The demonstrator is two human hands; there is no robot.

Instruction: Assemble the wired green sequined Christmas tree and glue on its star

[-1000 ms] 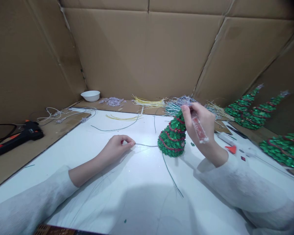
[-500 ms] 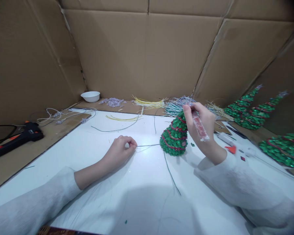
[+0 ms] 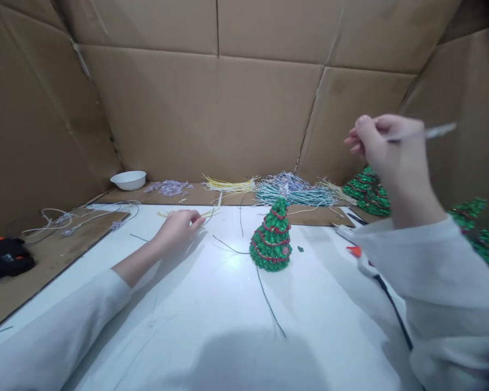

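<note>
A green Christmas tree (image 3: 271,239) with red garland and a clear star-like top stands upright on the white board. Thin dark green wires (image 3: 271,309) stick out from its base to the left and toward me. Left of it, my left hand (image 3: 177,229) is low over a loose dark wire (image 3: 137,238), fingers loosely bent, nothing visible between them; the tips are partly hidden. High on the right, my right hand (image 3: 391,144) is closed on a slim clear-wrapped strip (image 3: 436,132) that sticks out past its back. Neither hand touches the tree.
Bundles of yellow (image 3: 230,185) and green wire (image 3: 293,194) lie along the back, near clear purplish pieces (image 3: 170,188) and a white bowl (image 3: 128,180). A black glue gun (image 3: 10,258) is at left. More green trees (image 3: 367,190) stand at right, near an orange-tipped tool (image 3: 354,251).
My left hand has let go of the tree's wire and moved back and left. My right hand has left the treetop and risen rightward, still with the wrapped strip. The view has shifted.
</note>
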